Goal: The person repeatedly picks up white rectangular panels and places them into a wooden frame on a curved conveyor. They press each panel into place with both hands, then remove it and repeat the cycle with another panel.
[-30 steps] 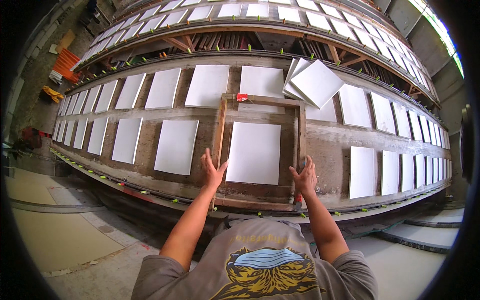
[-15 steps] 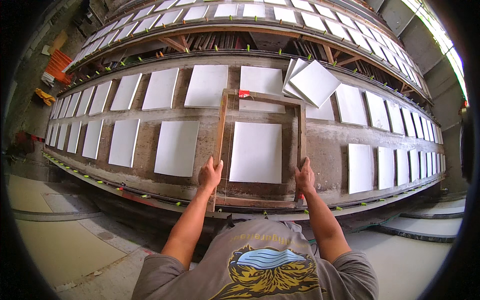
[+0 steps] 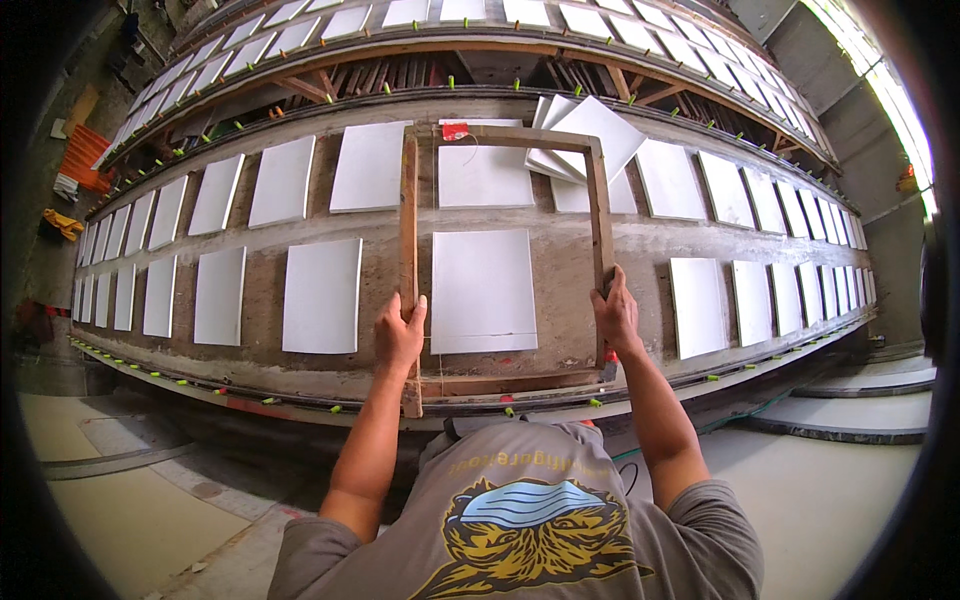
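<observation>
Between my hands is a rectangular wooden frame (image 3: 408, 215) with thin strings stretched across it. My left hand (image 3: 400, 335) is closed round its left side, and my right hand (image 3: 616, 310) grips its right side. Red tape (image 3: 455, 131) marks the frame's far left corner. Through the opening I see a white rectangular panel (image 3: 484, 290) lying flat on the long table (image 3: 390, 255). The far part of the frame passes over another white panel (image 3: 487, 180) and overlaps a fanned stack of white panels (image 3: 600, 135). Whether the frame touches the table I cannot tell.
Two rows of white panels run left (image 3: 322, 295) and right (image 3: 696, 305) along the table. Green clips (image 3: 335, 408) line its near edge. Beyond stands a second table (image 3: 440, 38) with more panels. An orange slatted object (image 3: 85, 158) lies on the floor at far left.
Table and panels have shifted left and slightly up in the view. The frame and both hands sit farther up, still gripping, and the frame now reaches over the stack's edge.
</observation>
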A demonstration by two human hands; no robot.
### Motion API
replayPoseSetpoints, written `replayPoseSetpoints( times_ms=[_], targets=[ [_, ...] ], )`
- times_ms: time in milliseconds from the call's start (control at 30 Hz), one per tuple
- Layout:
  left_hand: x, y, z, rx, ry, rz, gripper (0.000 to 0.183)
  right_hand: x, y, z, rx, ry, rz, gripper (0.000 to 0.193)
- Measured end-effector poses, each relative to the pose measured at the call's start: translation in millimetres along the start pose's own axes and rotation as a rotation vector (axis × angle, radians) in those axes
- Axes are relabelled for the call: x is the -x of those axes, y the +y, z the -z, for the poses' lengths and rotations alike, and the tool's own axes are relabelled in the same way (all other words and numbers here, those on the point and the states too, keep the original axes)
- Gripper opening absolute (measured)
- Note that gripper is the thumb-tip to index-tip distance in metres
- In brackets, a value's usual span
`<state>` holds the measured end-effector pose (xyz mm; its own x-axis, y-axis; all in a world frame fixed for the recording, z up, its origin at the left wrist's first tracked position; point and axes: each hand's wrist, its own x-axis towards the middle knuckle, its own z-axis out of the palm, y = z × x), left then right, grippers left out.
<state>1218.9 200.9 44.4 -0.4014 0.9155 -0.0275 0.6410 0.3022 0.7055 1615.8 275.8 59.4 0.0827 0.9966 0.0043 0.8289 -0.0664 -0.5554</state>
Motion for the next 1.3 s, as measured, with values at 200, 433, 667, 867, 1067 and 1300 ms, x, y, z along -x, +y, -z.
replayPoseSetpoints(
  times_ms=[200,433,667,867,1067,1300],
  targets=[
    [16,36,-47,0.08,0.115,-0.162,0.05,-5,48,35,0.023,-0.048,-0.05,0.067],
    [54,80,-116,0.078,0.001,-0.078,0.05,-5,142,69,0.032,-0.09,-0.095,0.069],
    [83,123,-173,0.034,0.025,-0.096,0.05,-11,204,103,0.092,-0.086,-0.135,0.071],
    [106,152,-203,0.002,-0.061,0.016,0.069,-23,254,113,0.073,-0.107,-0.091,0.07],
    [126,143,-240,-0.043,0.032,-0.014,0.069,-27,281,116,0.056,-0.122,-0.035,0.067],
    [122,147,-245,-0.116,0.043,-0.019,0.071,-27,292,109,0.061,-0.098,0.002,0.065]
  ],
)
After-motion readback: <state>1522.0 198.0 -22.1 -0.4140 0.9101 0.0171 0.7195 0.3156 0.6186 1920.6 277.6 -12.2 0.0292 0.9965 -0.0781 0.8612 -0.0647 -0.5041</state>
